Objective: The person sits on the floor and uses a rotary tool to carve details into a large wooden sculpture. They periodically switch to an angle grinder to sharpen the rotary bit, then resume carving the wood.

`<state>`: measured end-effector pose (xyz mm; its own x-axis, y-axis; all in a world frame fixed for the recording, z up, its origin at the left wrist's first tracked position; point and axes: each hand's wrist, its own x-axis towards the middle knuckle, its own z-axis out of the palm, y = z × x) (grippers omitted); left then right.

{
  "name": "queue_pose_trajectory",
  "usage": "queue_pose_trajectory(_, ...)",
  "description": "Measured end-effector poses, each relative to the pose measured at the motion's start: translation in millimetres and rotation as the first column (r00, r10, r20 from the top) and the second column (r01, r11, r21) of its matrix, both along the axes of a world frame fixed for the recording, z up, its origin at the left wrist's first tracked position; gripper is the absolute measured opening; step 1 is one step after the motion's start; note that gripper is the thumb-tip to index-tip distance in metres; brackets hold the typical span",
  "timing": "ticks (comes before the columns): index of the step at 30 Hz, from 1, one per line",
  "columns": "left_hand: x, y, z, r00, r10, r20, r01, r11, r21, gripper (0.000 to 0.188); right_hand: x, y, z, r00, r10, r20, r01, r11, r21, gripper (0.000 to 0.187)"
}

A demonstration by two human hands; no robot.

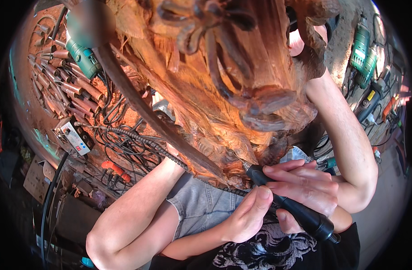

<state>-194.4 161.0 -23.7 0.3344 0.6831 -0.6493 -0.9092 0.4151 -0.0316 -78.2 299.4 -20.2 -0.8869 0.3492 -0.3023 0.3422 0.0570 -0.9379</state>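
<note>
A black carving handpiece point(282, 198) lies slantwise between my hands. Its thin metal tip meets the lower edge of a large reddish-brown wood carving point(188, 94), which has carved flower-like shapes. My right hand point(305, 186) wraps the handpiece from the far right side, fingers across its top and thumb underneath. From the left, my left hand point(248, 216) is closed, its thumb against the side of the handpiece near the front; its other fingers are partly hidden. The threaded rear end of the handpiece points toward me. A ribbed black flexible hose point(147, 146) runs under the carving toward my hands.
My bent legs flank the carving. Many chisel-like tools point(64, 85) lie at the left, near a green power tool point(83, 56), a control box point(73, 137), tangled cables point(125, 153) and an orange power strip point(116, 171). More power tools point(361, 49) lie at the right.
</note>
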Motion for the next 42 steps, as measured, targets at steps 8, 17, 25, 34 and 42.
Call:
queue_pose_trajectory(8, -2.2, 5.6, 0.8, 1.000, 0.014, 0.006, -0.014, 1.000, 0.027, 0.108, 1.2, 1.2, -2.9, 0.999, -0.015, -0.033, 0.016, 1.000, 0.024, 0.039)
queue_pose_trajectory(17, 1.2, 4.2, -4.6, 0.998, 0.054, -0.014, -0.054, 0.999, 0.000, 0.109, -4.6, -2.1, -9.4, 0.998, -0.035, -0.045, 0.036, 0.999, 0.025, 0.038)
queue_pose_trajectory(25, -1.8, 2.7, -6.7, 0.997, 0.071, -0.025, -0.071, 0.997, -0.012, 0.092, -7.9, -5.8, -10.2, 0.998, -0.060, -0.037, 0.062, 0.997, 0.047, 0.039)
queue_pose_trajectory(34, 1.7, 3.2, 1.2, 0.996, 0.083, -0.042, -0.084, 0.996, -0.027, 0.100, -8.8, 2.4, -9.0, 0.999, -0.015, -0.049, 0.018, 0.999, 0.044, 0.039)
queue_pose_trajectory(42, -3.9, 6.4, 4.3, 0.998, 0.065, -0.009, -0.065, 0.996, -0.054, 0.108, -10.0, 1.6, -7.9, 0.999, -0.025, -0.037, 0.026, 0.999, 0.033, 0.038)
